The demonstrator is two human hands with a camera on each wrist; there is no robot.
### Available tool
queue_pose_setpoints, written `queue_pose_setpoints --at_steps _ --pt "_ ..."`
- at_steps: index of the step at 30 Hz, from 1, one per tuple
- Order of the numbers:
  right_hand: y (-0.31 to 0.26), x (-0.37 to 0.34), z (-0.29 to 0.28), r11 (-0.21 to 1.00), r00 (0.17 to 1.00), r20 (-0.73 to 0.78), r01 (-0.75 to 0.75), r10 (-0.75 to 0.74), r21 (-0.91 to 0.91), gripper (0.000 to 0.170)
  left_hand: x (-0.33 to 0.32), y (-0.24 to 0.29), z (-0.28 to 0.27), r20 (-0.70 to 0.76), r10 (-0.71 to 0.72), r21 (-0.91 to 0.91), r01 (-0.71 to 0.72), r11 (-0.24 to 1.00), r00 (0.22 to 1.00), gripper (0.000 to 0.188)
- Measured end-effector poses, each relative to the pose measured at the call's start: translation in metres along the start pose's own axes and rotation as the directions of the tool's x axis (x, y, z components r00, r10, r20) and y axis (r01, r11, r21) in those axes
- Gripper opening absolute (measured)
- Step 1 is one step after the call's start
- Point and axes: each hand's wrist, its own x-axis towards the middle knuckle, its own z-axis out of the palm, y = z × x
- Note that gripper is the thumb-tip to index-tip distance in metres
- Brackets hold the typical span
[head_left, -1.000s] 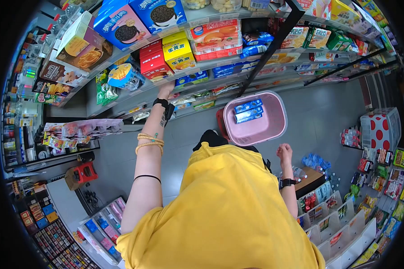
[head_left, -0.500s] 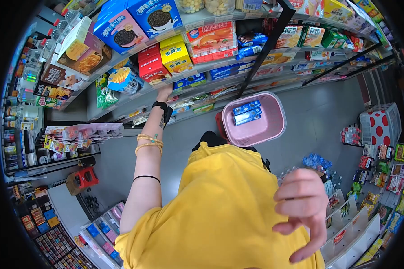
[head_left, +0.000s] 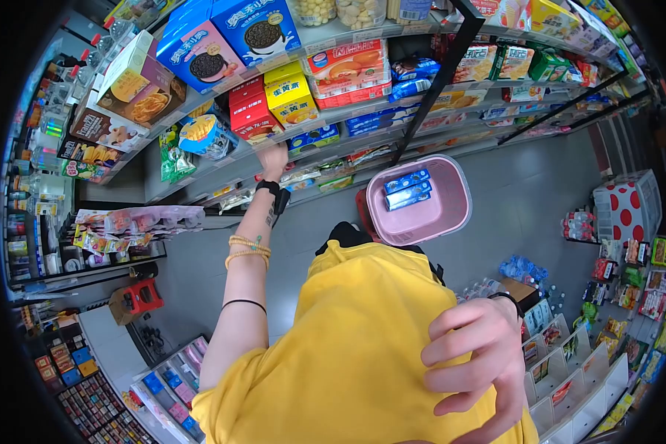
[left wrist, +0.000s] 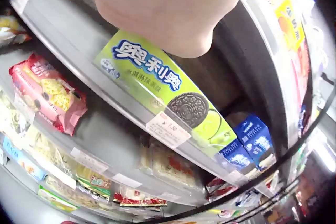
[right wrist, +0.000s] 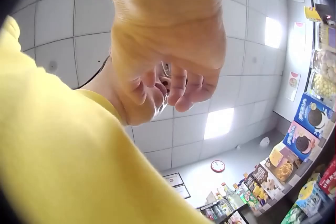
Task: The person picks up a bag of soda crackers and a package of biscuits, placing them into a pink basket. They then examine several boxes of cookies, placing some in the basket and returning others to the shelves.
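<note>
My left hand (head_left: 272, 157) reaches in at a lower shelf, below the red box (head_left: 251, 111) and yellow box (head_left: 291, 96). In the left wrist view a green cookie box (left wrist: 163, 87) lies right under the left hand (left wrist: 168, 11), which overlaps its upper edge. The left fingers are hidden there, so I cannot tell whether they hold the box. Small blue boxes (left wrist: 252, 140) stand at its far end. My right hand (head_left: 477, 355) is raised before the yellow shirt, fingers loosely bent and nothing in them; the right wrist view shows this hand (right wrist: 168, 61) below the face.
A pink basket (head_left: 440, 214) with two blue packs (head_left: 407, 189) stands on the floor just ahead of me. Shelves of snack boxes run across the front. A hanging rack of packets (head_left: 137, 214) juts out at left, and white divided bins (head_left: 577, 370) stand at right.
My right hand has come up from beside the body to in front of the chest. The left hand has drawn back slightly from the shelf, showing more of itself.
</note>
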Motion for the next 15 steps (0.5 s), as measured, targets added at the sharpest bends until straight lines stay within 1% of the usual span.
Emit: queue_pose_setpoints --at_steps 1,2,3,4,5,7,8,9,11,12,13,15 --pt "0.002 0.001 -0.002 1.000 0.999 -0.037 0.001 0.000 0.022 0.041 -0.010 0.007 -0.011 -0.120 0.010 0.006 -0.009 1.000 0.993 0.044" --pt "0.005 0.001 -0.005 0.999 0.997 -0.076 0.002 0.002 0.045 0.038 -0.020 0.013 -0.022 -0.202 0.016 -0.104 -0.037 0.994 0.979 0.040" --pt "0.007 0.002 -0.007 0.998 0.993 -0.116 0.004 0.004 0.067 0.036 -0.036 0.025 -0.039 -0.246 0.003 -0.153 -0.042 0.987 0.969 0.038" --pt "0.006 0.003 -0.012 0.994 0.989 -0.145 0.005 0.011 0.109 0.028 -0.054 0.037 -0.055 -0.290 -0.010 -0.201 -0.051 0.978 0.957 0.037" --pt "0.005 0.005 -0.015 0.983 0.993 -0.121 0.015 0.007 0.182 0.026 -0.073 0.041 -0.067 -0.333 -0.027 -0.248 -0.060 0.967 0.942 0.035" --pt "0.004 0.010 -0.024 0.945 0.998 -0.055 0.035 -0.018 0.325 0.021 -0.109 0.026 -0.060 -0.313 0.094 -0.265 -0.182 0.947 0.945 0.034" --pt "0.003 0.011 -0.024 0.916 0.999 -0.046 0.043 -0.027 0.398 0.018 -0.130 0.022 -0.060 -0.275 0.091 -0.256 -0.164 0.953 0.957 0.033" --pt "0.002 0.012 -0.022 0.903 0.999 -0.041 0.041 -0.027 0.427 0.018 -0.153 0.018 -0.059 -0.237 0.082 -0.246 -0.141 0.959 0.968 0.032" --pt "0.003 0.013 -0.022 0.874 0.999 -0.021 0.035 -0.028 0.485 0.023 -0.200 -0.005 -0.042 -0.135 0.046 -0.244 -0.078 0.967 0.990 0.032" --pt "0.005 0.014 -0.026 0.852 1.000 -0.001 0.019 -0.022 0.523 0.021 -0.222 -0.015 -0.035 -0.094 0.001 -0.244 -0.024 0.969 0.996 0.032" --pt "0.006 0.014 -0.028 0.851 1.000 0.017 0.012 -0.024 0.525 0.023 -0.249 -0.025 -0.028 -0.047 -0.043 -0.244 0.030 0.969 0.998 0.033" --pt "0.007 0.015 -0.032 0.853 0.998 0.050 -0.003 -0.027 0.522 0.027 -0.301 -0.049 -0.011 0.108 -0.192 -0.172 0.209 0.963 0.975 0.033"
